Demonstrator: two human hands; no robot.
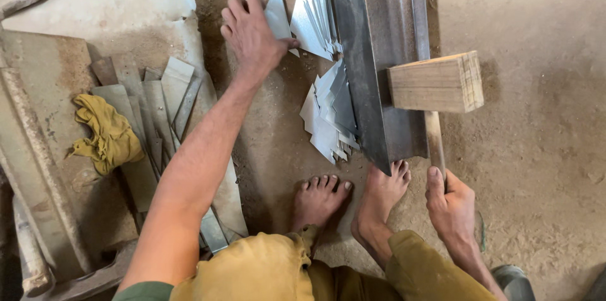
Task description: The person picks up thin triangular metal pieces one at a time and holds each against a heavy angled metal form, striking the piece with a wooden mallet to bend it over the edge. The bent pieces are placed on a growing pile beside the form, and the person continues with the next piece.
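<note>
My left hand (249, 33) pinches a thin grey pointed sheet-metal piece (278, 14), with a fanned stack of like pieces (315, 17) just beyond my fingers. My right hand (449, 203) wraps the wooden mallet (435, 83) handle, its block resting on the long grey steel angle bar (372, 55).

I see my own two arms, and both are bare from the elbow down. My left hand (251, 33) and right hand (449, 203) wear no gloves and no rings. A bit of dark green sleeve (146, 291) shows near my left shoulder. My trousers (303, 272) are mustard yellow cloth with wrinkles. My two feet (350, 197) are bare, with dusty toes.
</note>
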